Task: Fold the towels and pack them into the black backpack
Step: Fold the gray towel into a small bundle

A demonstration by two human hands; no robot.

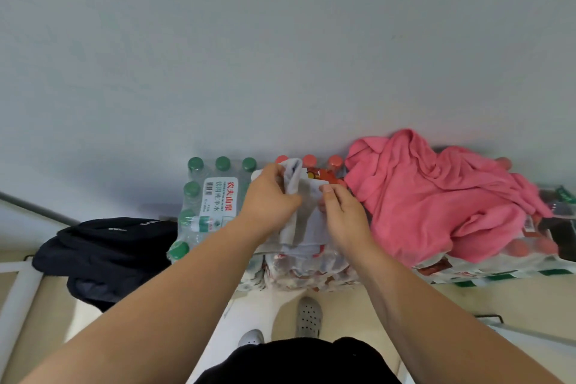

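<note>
Two towels are in view. Your left grip (271, 196) and right grip (343, 215) both pinch the grey towel (307, 224), which lies part-folded at frame centre, on the packs of bottled water (215, 196), between and beneath both grips. The pink towel (436, 196) lies crumpled at centre right, not yet folded. The black backpack (106, 246) sits at lower left, contents not visible. Judge the task barely begun.

The left hand (268, 200) and right hand (344, 217) cover much of the grey towel (310, 229); the pink towel (436, 196) hides most red-capped bottles (335, 161).
</note>
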